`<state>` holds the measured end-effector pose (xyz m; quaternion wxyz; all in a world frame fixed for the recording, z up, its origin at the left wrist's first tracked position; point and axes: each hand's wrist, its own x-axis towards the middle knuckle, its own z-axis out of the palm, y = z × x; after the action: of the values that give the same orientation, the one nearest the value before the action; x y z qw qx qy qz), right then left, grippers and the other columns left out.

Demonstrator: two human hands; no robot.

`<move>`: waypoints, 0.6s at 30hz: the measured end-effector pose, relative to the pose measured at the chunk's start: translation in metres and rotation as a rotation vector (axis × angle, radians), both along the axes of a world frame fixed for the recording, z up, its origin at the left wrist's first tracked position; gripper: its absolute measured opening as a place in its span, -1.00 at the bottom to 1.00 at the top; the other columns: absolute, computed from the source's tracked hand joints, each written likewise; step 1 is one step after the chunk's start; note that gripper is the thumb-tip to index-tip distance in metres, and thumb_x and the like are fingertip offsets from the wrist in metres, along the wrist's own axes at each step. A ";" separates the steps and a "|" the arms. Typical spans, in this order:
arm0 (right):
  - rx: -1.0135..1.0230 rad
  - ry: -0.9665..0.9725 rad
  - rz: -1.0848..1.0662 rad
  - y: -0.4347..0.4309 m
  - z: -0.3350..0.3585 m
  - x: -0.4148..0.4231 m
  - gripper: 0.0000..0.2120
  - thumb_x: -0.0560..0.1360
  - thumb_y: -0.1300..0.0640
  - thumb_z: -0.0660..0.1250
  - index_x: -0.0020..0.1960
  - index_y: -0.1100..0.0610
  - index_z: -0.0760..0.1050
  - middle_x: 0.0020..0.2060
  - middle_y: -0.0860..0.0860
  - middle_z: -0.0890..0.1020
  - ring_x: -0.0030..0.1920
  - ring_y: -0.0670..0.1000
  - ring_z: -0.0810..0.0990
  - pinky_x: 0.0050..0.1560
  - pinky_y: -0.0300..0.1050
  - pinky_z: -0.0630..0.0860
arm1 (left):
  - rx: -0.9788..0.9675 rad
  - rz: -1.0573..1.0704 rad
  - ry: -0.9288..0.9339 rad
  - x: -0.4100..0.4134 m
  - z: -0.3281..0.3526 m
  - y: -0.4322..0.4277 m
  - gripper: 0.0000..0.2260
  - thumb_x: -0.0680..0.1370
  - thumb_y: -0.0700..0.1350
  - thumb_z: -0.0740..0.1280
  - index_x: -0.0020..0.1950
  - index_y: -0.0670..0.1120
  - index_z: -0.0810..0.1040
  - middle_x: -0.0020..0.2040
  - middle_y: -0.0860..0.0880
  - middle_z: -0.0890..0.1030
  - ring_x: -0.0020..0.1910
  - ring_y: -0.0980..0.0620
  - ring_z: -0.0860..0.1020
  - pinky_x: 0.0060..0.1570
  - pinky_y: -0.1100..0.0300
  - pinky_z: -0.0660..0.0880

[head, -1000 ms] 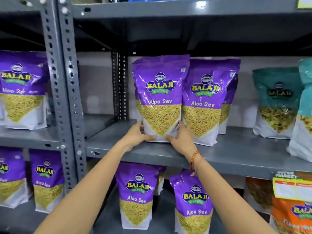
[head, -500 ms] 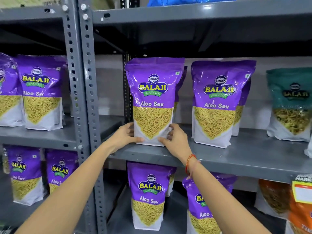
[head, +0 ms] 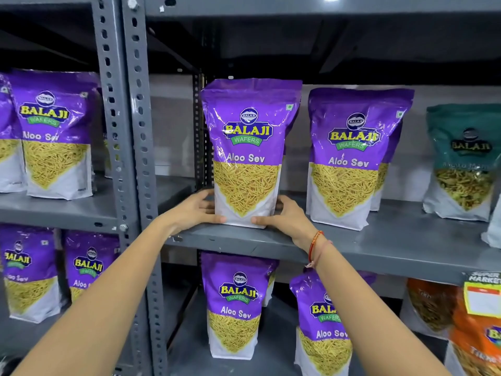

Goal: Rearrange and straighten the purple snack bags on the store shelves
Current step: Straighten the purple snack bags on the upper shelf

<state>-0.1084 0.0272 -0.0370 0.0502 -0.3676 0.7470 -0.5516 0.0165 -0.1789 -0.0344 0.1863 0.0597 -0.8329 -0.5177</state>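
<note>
A purple Aloo Sev snack bag [head: 248, 147] stands upright near the left end of the middle shelf [head: 393, 240]. My left hand [head: 193, 210] grips its lower left edge and my right hand [head: 284, 217] grips its lower right edge, thumbs on the white bottom front. A second purple bag [head: 349, 156] stands apart to its right, with another partly hidden behind it. More purple bags stand on the shelf below, one [head: 235, 302] upright and one [head: 322, 321] partly covered by my right forearm.
A grey perforated upright post [head: 130, 126] divides this bay from the left bay, where more purple bags [head: 54, 131] stand on two shelves. A teal bag [head: 466, 161] stands at the right of the middle shelf. Orange bags [head: 477, 340] and a price tag [head: 482, 297] are lower right.
The bag in my hands has slid left along the shelf, away from the second purple bag, leaving a gap between them. Both hands stayed on its bottom corners.
</note>
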 end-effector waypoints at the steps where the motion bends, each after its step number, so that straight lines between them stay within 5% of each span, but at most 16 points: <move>1: -0.002 -0.003 0.007 0.000 0.000 0.000 -0.31 0.19 0.07 0.61 0.24 0.16 0.43 0.20 0.07 0.57 0.18 0.06 0.54 0.25 -0.03 0.48 | -0.001 0.004 0.006 0.000 0.000 0.000 -0.36 0.33 -0.29 0.48 0.33 -0.03 0.31 0.05 0.03 0.63 -0.03 0.17 0.64 -0.05 0.35 0.56; 9: -0.005 -0.007 0.030 0.000 -0.001 -0.002 -0.29 0.21 0.10 0.60 0.28 0.19 0.41 0.25 0.09 0.55 0.20 0.04 0.53 0.25 -0.09 0.46 | -0.006 0.044 0.033 0.001 0.000 0.004 -0.33 0.30 -0.29 0.51 0.34 -0.09 0.32 0.00 0.00 0.64 -0.13 0.22 0.65 -0.15 0.40 0.55; 12: 0.005 0.019 0.009 0.004 0.001 0.002 -0.28 0.23 0.07 0.59 0.30 0.19 0.39 0.26 0.09 0.53 0.21 0.06 0.52 0.27 -0.06 0.46 | -0.046 0.085 0.038 0.005 0.002 0.012 -0.28 0.28 -0.28 0.52 0.37 -0.11 0.31 0.19 -0.12 0.59 0.05 0.11 0.61 0.11 0.21 0.54; 15: -0.141 0.061 -0.074 0.017 0.003 0.007 -0.27 0.27 0.08 0.57 0.34 0.21 0.34 0.19 0.10 0.53 0.12 0.05 0.55 0.18 -0.08 0.50 | -0.080 0.323 0.302 0.008 -0.004 0.029 -0.16 0.27 -0.17 0.55 0.45 -0.06 0.18 0.41 0.01 0.33 0.34 0.01 0.39 0.32 0.05 0.36; 18: -0.412 0.296 -0.310 0.049 0.007 0.001 -0.41 0.31 0.07 0.53 0.25 0.19 0.42 0.09 0.06 0.53 0.04 0.04 0.52 0.05 -0.13 0.47 | -0.167 0.515 0.732 0.007 -0.010 0.069 -0.38 0.33 -0.01 0.50 0.34 0.02 0.34 0.25 0.04 0.46 0.09 0.18 0.52 0.05 0.35 0.45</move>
<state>-0.1072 0.0760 -0.0300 -0.2197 -0.3282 0.6657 -0.6331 0.0231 -0.1094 -0.0441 0.5953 0.0630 -0.7092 -0.3725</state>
